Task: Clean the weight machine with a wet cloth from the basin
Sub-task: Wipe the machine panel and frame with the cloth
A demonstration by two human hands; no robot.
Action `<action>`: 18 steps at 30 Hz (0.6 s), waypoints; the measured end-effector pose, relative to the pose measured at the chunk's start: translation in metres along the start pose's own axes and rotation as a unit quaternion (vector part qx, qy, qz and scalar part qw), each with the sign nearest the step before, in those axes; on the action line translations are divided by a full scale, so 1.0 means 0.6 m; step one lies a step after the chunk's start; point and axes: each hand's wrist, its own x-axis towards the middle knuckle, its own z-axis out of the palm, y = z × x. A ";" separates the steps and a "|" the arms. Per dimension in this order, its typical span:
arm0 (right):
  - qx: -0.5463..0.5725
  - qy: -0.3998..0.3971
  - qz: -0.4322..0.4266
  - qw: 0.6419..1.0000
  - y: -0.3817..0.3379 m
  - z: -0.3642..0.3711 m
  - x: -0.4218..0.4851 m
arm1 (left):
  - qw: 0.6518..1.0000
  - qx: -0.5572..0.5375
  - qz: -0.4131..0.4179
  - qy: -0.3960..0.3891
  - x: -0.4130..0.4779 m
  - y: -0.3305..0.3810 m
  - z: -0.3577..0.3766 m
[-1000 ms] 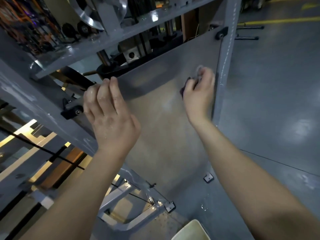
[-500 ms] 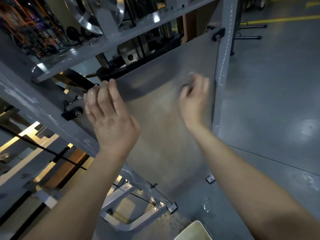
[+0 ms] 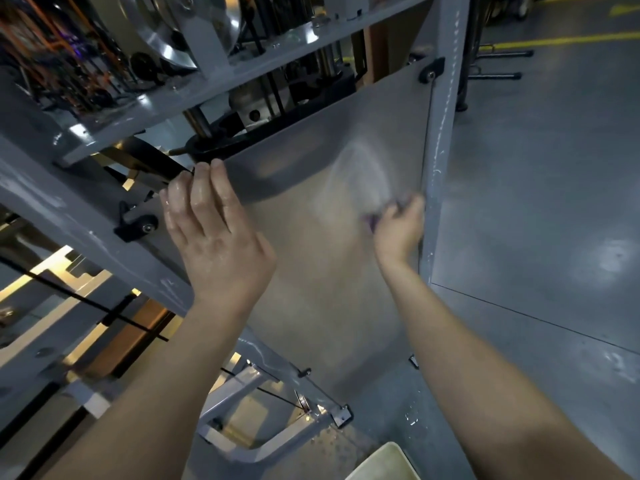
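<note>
The right hand [image 3: 398, 232] is moved lower down the panel [image 3: 311, 271] of the weight machine [image 3: 441, 133].
Head view: the cloth [image 3: 371, 220] is gripped in its curled fingers at 3 o'clock for wiping; the left hand [image 3: 214, 233] is pressed flat at 9 o'clock as a brace; the basin [image 3: 381, 462] is kept near at 6 o'clock.

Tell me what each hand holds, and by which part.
Right hand grips the bunched cloth; blur hides which part. Left hand holds nothing, resting flat on the panel.
</note>
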 end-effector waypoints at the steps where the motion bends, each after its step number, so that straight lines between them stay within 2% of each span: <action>1: 0.005 -0.019 0.091 0.996 0.046 -0.003 -0.014 | 1.000 0.001 0.002 -0.002 0.000 0.001 0.000; 2: 0.009 -0.042 0.163 0.986 0.075 -0.004 -0.024 | 1.000 0.000 0.004 -0.004 -0.001 0.002 0.001; 4: -0.004 -0.064 0.210 0.976 0.082 0.003 -0.020 | 1.000 0.004 0.001 -0.004 -0.001 0.007 0.003; 5: -0.007 -0.047 0.179 0.983 0.061 0.008 -0.011 | 1.000 0.008 -0.002 -0.004 -0.001 0.008 0.002; 7: 0.006 -0.005 0.041 0.999 -0.017 0.008 0.009 | 1.000 0.007 -0.003 -0.006 -0.001 0.009 0.003; 9: 0.042 0.019 -0.091 0.995 -0.084 0.008 0.014 | 1.000 0.006 -0.003 -0.012 0.001 0.008 0.005; 11: 0.045 0.025 -0.149 0.987 -0.085 0.014 0.012 | 1.000 0.005 -0.007 -0.014 0.001 0.007 0.007; 12: 0.041 0.027 -0.137 0.989 -0.063 0.017 0.005 | 1.000 0.005 -0.009 -0.014 -0.001 0.006 0.005; 13: 0.031 0.026 -0.090 0.995 -0.014 0.026 -0.003 | 1.000 0.006 -0.008 -0.014 -0.001 0.005 0.004; 16: 0.027 -0.028 0.096 0.995 0.095 0.032 -0.065 | 1.000 0.007 -0.003 -0.025 0.002 0.006 0.003; 18: 0.018 -0.051 0.126 0.991 0.113 0.038 -0.105 | 1.000 0.005 -0.007 -0.024 0.001 0.008 0.003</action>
